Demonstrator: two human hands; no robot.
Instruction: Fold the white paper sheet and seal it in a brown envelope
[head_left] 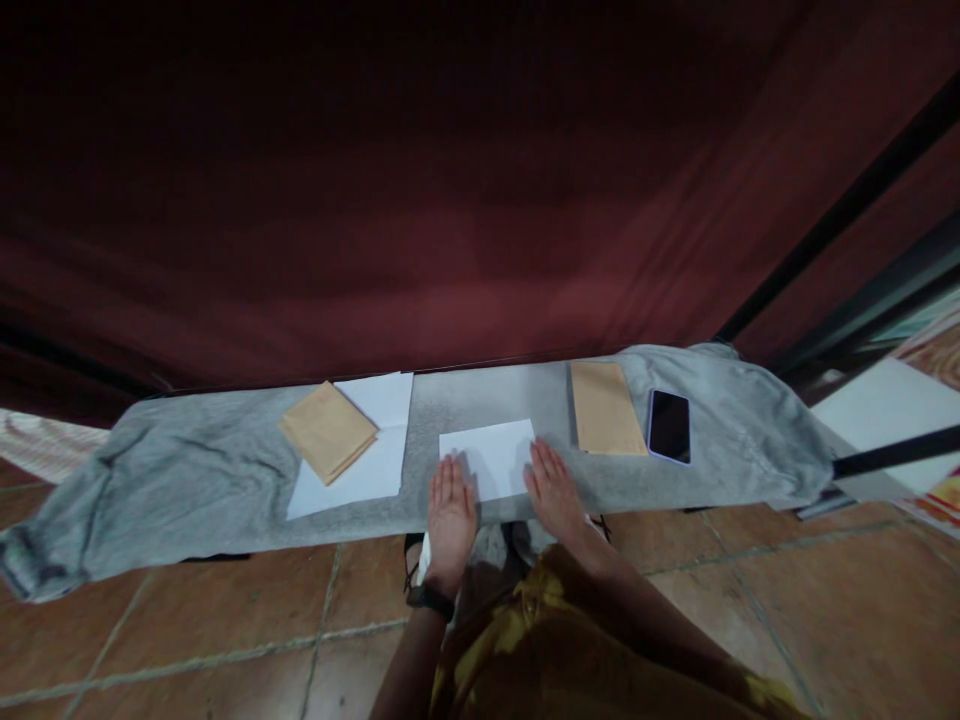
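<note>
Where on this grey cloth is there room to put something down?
Bare cloth lies behind the white paper, between the white sheets and the brown envelope. Both rumpled ends are free, past the sheets and phone. Crowded around the left hand and right hand.

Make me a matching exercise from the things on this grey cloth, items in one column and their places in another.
1 phone
2 small white sheet
3 tan stack
4 single tan envelope

A between left hand and right hand
B atop large white sheets
C rightmost of all
D directly left of the phone

Pairs: 1-C, 2-A, 3-B, 4-D
</note>
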